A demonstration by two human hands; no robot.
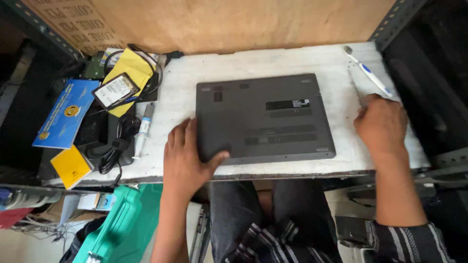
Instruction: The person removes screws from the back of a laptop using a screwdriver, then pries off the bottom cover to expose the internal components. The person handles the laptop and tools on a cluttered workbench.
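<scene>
Head view: we are looking down at a grey laptop [265, 118] lying upside down at the centre of a scuffed white tabletop [243, 63], its matte base panel facing up. Our left hand [187, 158] is resting open on the laptop's lower left corner, fingers spread along the edge and thumb pressing flat on the panel, gripping nothing. Our right hand [382, 124], at the right of the frame, is curling loosely over a slim metal tool [357, 89] on the tabletop; we cannot tell whether the fingers are actually closing on it.

We are judging the work to be at an early point: the base panel is sitting flush and whole, with no gap showing along its edges and no loose screws visible beside it. Opening the case appears to be all still ahead.

The panel is looking like smooth dark plastic, broken by vent slots, small rubber feet and a black label strip. A white and blue toothbrush [368, 71] is lying at the upper right. At the left of the frame, clutter is crowding together: a bare hard drive [115, 90] on a yellow paper, a blue booklet [66, 119], a small white tube [143, 131], coiled black cables [119, 146] and a yellow card [70, 166]. A rough plywood board [219, 22] is backing the tabletop, and a green plastic case [124, 224] is sitting below it at lower left.
</scene>
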